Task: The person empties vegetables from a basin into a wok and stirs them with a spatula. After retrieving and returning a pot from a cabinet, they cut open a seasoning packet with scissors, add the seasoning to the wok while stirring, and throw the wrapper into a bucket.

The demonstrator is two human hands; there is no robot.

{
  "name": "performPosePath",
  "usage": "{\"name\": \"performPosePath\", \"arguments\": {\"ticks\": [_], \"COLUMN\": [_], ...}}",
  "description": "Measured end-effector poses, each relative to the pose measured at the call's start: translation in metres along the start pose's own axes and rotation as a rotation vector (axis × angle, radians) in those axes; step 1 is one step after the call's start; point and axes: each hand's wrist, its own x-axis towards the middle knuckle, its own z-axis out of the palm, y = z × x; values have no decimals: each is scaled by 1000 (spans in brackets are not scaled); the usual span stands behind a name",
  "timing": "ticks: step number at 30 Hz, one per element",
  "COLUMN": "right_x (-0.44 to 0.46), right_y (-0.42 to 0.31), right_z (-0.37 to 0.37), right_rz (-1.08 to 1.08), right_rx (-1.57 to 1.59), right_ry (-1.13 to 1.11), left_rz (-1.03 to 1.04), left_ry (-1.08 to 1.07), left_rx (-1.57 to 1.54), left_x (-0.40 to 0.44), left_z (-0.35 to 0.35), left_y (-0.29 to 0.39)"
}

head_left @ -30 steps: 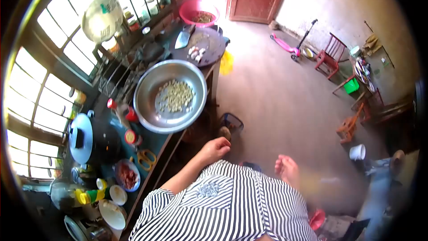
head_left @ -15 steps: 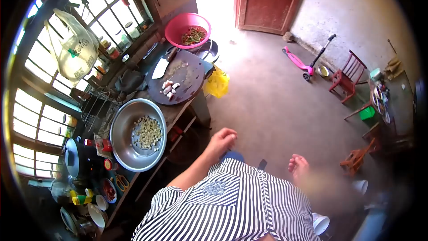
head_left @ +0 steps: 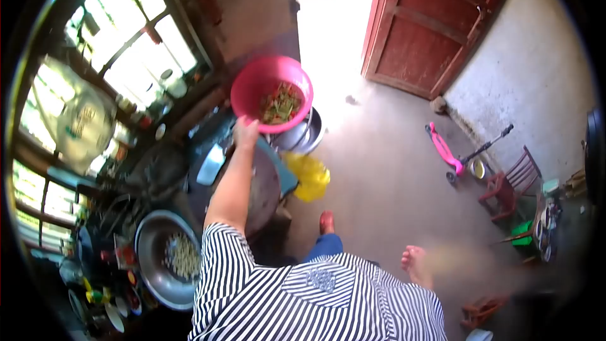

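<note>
My left hand (head_left: 245, 131) is closed on the near rim of a pink plastic basin (head_left: 243, 91). Cut red and green vegetables (head_left: 281, 103) lie inside the basin, which tips slightly toward me. Below my left forearm is a round dark chopping board (head_left: 265, 183), partly hidden by the arm. A cleaver (head_left: 211, 165) rests on the board's left side. My right hand (head_left: 415, 262) hangs at my right side, its fingers loosely curled and apart, with nothing in it.
A steel basin (head_left: 149, 246) of pale sliced pieces stands at left. Beneath the pink basin is a metal pot (head_left: 312, 131); a yellow bag (head_left: 306, 177) hangs at the counter's corner. Right are a pink scooter (head_left: 445, 149), a red chair (head_left: 499, 192) and an open red door (head_left: 429, 25).
My left arm has reached forward from my side, and the hand has taken hold of the pink basin's rim. I have stepped forward and the view has shifted. My right hand still hangs empty.
</note>
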Motion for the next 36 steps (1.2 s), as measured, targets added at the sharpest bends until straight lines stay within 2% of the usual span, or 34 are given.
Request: {"name": "performPosePath", "arguments": {"ticks": [1, 2, 3, 5, 7, 8, 9, 10, 13, 15, 17, 20, 23, 24, 25, 27, 29, 31, 33, 35, 36], "right_x": [17, 28, 36, 48, 62, 69, 77, 86, 108, 126, 144, 189, 211, 225, 240, 269, 268, 275, 267, 233, 223], "right_y": [-11, -23, -37, -71, -85, -92, -95, -100, -116, -126, -138, -141, -172, -177, -181, -181, -206, -219, -236, -256, -260], "right_z": [6, 12, 21, 36, 46, 48, 49, 49, 58, 58, 65, 71, 94, 98, 104, 119, 140, 159, 181, 202, 213], "right_rz": [11, -6, 5, -19, 21, 54, 46, 75, 105, 139, 154, 178, 150, 186, 221, 238, 185, 165, 165, 182, 176], "right_rx": [18, 35, 31, 54, -19, -22, -11, -58, -111, -123, -133, -156, -184, -207, -229, -356, -475, -496, -472, -411, -424], "right_ry": [11, 8, -14, -33, -36, -57, -63, -68, -82, -112, -131, -238, -384, -436, -485, -559, -636, -769, -966, -1118, -1129], "left_rz": [-152, -259, -221, -226, -313, -331, -347, -295, -464, -475, -754, -791, -743, -631, -599, -596, -655, -667, -787, -908, -906], "left_ry": [-232, -83, 5, 27, -4, -36, -52, -30, 7, 10, -199, -156, 10, 57, 55, 166, 104, 132, 117, 104, 106], "left_rx": [-210, -40, 87, 176, 127, -159, -204, -236, -42, -142, -117, -54, -98, -234, -520, -540, -768, -962, -1062, -1076, -1073], "left_x": [15, 13, 26, 62, 78, 86, 90, 94, 91, 89, 94, 78, 37, 22, 1, -41, -77, -125, -179, -223, -244], "left_z": [-17, -32, -27, -4, 2, 9, 15, 17, 7, 8, 4, -16, -38, -38, -49, -69, -84, -87, -91, -98, -98], "left_y": [4, 30, 17, -28, -43, -59, -68, -66, -37, -28, -30, 10, 67, 57, 74, 118, 128, 145, 142, 188, 189]}}
